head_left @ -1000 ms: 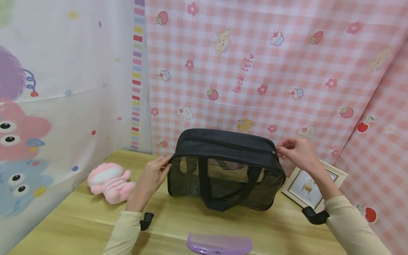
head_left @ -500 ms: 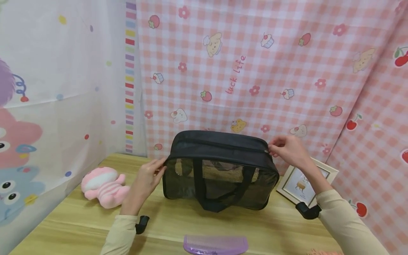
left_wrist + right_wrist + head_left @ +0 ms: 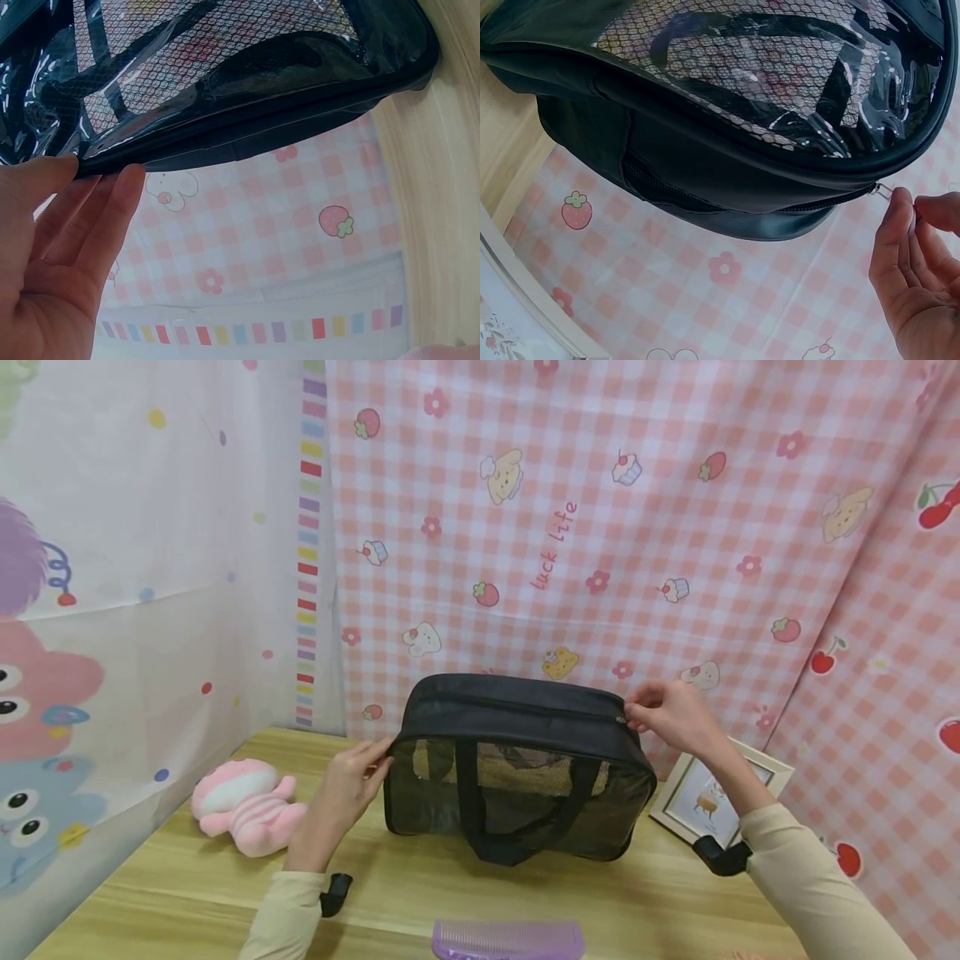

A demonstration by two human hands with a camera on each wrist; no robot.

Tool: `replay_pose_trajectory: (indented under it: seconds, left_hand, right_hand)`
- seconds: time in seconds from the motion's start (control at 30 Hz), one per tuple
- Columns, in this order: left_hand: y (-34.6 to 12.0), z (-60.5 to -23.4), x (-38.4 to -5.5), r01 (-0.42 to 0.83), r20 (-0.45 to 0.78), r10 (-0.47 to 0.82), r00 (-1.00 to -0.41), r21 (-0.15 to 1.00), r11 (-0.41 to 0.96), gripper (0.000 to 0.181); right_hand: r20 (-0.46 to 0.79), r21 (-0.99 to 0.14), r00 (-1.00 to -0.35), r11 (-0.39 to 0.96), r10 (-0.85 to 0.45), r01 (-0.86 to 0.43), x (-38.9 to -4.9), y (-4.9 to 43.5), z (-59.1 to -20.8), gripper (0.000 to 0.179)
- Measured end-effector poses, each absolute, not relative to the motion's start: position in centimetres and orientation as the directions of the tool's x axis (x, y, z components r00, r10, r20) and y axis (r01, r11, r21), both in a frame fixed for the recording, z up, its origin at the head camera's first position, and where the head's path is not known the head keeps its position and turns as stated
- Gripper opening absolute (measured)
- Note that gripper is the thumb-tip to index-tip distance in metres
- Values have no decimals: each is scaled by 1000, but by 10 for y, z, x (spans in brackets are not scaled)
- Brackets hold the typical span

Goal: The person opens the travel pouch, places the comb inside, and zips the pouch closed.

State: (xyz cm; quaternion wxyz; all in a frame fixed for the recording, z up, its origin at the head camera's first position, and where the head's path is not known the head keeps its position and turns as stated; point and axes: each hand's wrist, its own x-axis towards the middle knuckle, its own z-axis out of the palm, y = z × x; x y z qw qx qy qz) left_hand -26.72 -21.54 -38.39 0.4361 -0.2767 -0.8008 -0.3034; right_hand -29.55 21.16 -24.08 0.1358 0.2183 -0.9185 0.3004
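A black toiletry bag (image 3: 517, 847) with clear front panels, mesh and a strap handle stands upright on the wooden table (image 3: 397, 893). At its left upper corner my left hand (image 3: 352, 781) pinches the piped edge between thumb and fingertips. My right hand (image 3: 671, 714) is at the opposite end of the top, thumb and index finger pinching the small metal zipper pull (image 3: 883, 190). The zipper (image 3: 810, 206) runs from the pull along the bag's top panel, as the right wrist view shows. Through the clear plastic, the bag's contents are hard to make out.
A pink plush toy (image 3: 251, 806) lies left of the bag, close to my left forearm. The picture frame (image 3: 675, 802) leans at the right, partly behind my right forearm. A purple comb (image 3: 510, 939) lies at the front. Patterned cloths (image 3: 600, 527) hang behind and beside the table.
The head view has shifted a little. My right hand, pinching the zipper pull, has moved slightly left along the bag's top. My left hand keeps its place on the corner.
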Motion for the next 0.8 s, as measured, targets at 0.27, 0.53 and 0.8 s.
replay_pose_trajectory:
  seconds: [0.27,0.53,0.8]
  left_hand:
    - [-215,-384,-267,697,860,173,-479,254,671,32]
    - [-214,-384,-265,702,859,178,-480,255,665,31]
    - [-216,-383,-265,708,861,176,-477,258,657,30]
  right_hand:
    - [390,-471,-851,718,-352,-513,-296,207,-237,10]
    - [370,-487,-859,713,-354,-504,-294,203,-236,11]
    - [365,-481,-857,714,-364,-509,-294,194,-230,10]
